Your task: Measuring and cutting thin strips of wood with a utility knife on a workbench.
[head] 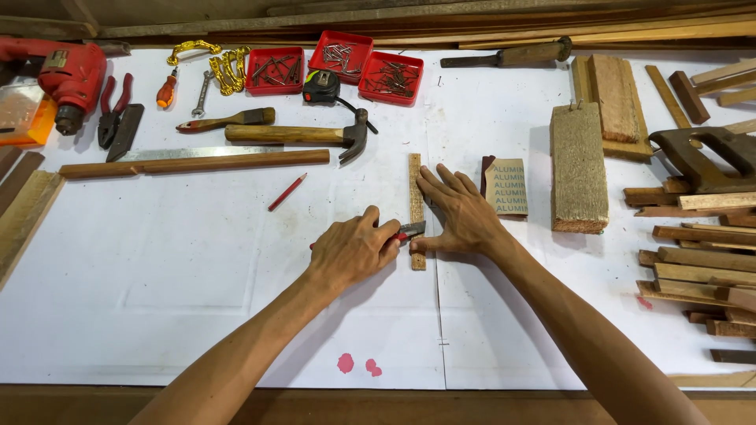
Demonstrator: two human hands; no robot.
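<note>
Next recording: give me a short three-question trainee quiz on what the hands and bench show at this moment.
1. True or false: the right hand lies flat, pressing the narrow wooden strip against the white paper-covered bench.
2. Which does the left hand hold against the strip? A) the red pencil B) a small red-handled cutter with a grey blade C) the wooden-handled claw hammer
3. How many red trays of nails stand at the back of the bench?

Key
1. True: palm down, fingers spread on and beside the strip.
2. B: the blade meets the strip near its lower end; pencil and hammer lie untouched.
3. Three.
</note>
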